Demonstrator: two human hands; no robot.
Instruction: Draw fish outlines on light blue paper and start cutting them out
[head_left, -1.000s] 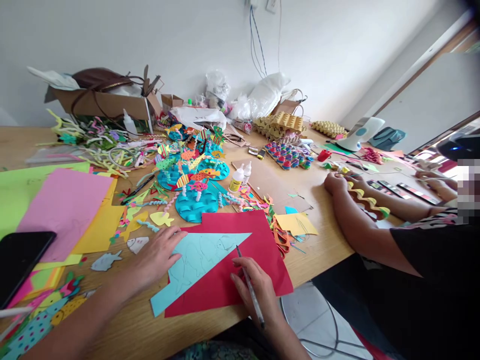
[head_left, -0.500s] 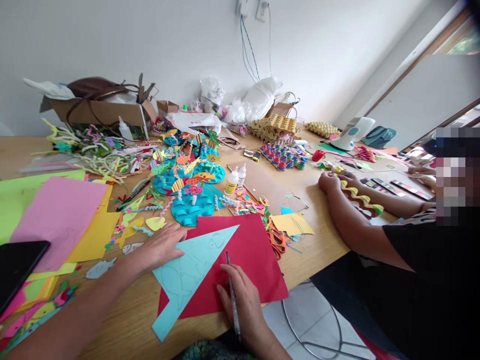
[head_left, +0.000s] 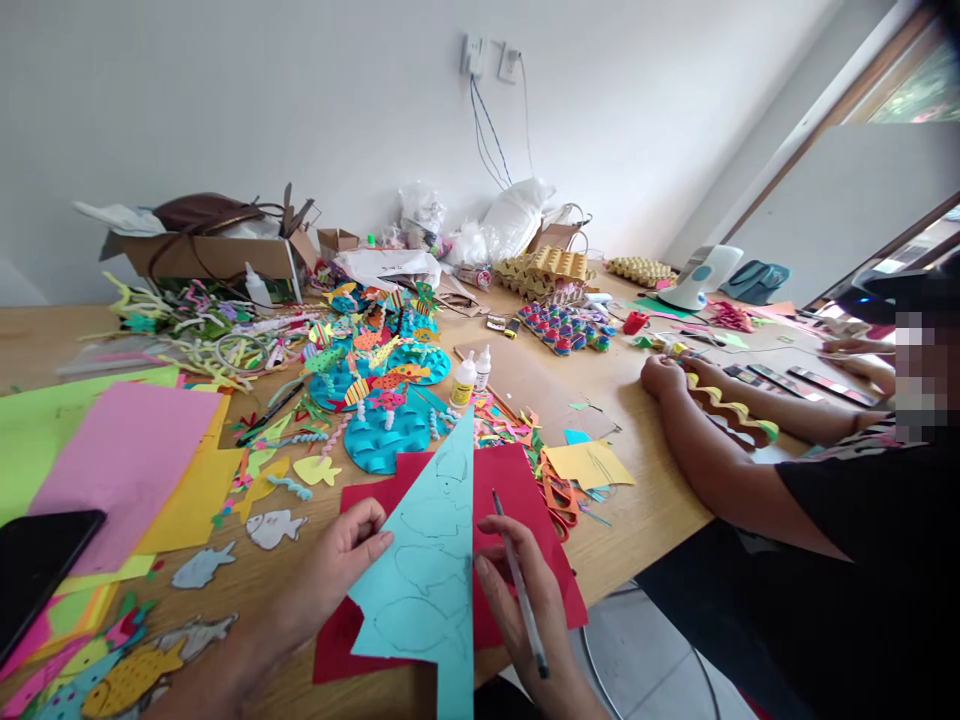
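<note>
Left hand (head_left: 343,556) apparently pinching blue paper (head_left: 420,572)

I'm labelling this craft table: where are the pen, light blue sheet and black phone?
Pen (head_left: 523,600), head view: barrel.
Light blue sheet (head_left: 426,580), head view: drawn-on middle.
Black phone (head_left: 43,572), head view: upper face.

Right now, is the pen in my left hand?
No, the pen is in your right hand; your left hand holds the blue paper.

Our left fingers (head_left: 373,549) pinch a pointed light-blue paper sheet (head_left: 429,577) with drawn fish over a red paper sheet (head_left: 517,480); our right fingers (head_left: 526,538) hold a slim clear pen (head_left: 519,581).
</note>
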